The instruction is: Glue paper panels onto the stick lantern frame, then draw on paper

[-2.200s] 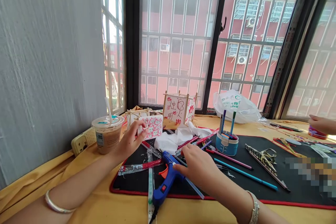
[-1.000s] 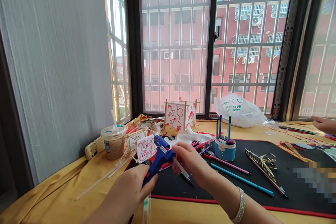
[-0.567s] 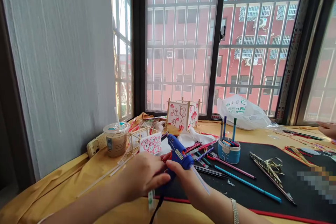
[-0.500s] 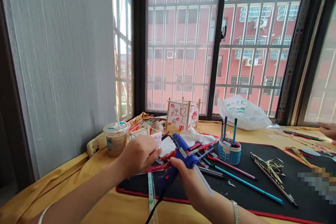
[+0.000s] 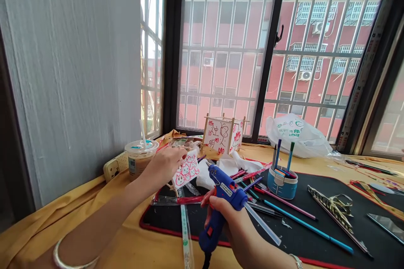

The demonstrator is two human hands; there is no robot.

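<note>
- Moved since a second ago: the left hand (image 5: pixel 167 164), which has let go of the blue glue gun (image 5: pixel 225 187) and now sits at a cat-drawn paper panel (image 5: pixel 188 172), left of the gun.
- I see that hand's fingers bent over the panel's upper edge; with the fingertips partly hidden, I cannot tell whether they pinch it.
- On my feed the right hand (image 5: pixel 232 216) is wrapped around the gun's grip, holding it tilted over a black mat (image 5: pixel 167 218), nozzle forward and left.
- A clear glue stick (image 5: pixel 263 223) juts from the gun's back end.
- Crumpled white tissue (image 5: pixel 227 162) lies just behind the gun's nozzle.
- Right of the gun I have a blue pen holder (image 5: pixel 282 185) and a long blue marker (image 5: pixel 312 222).
- Left of the gun, past the panel, stands a drink cup (image 5: pixel 139 151).
- Well behind the gun I make out a flower-painted lantern (image 5: pixel 219 136).
</note>
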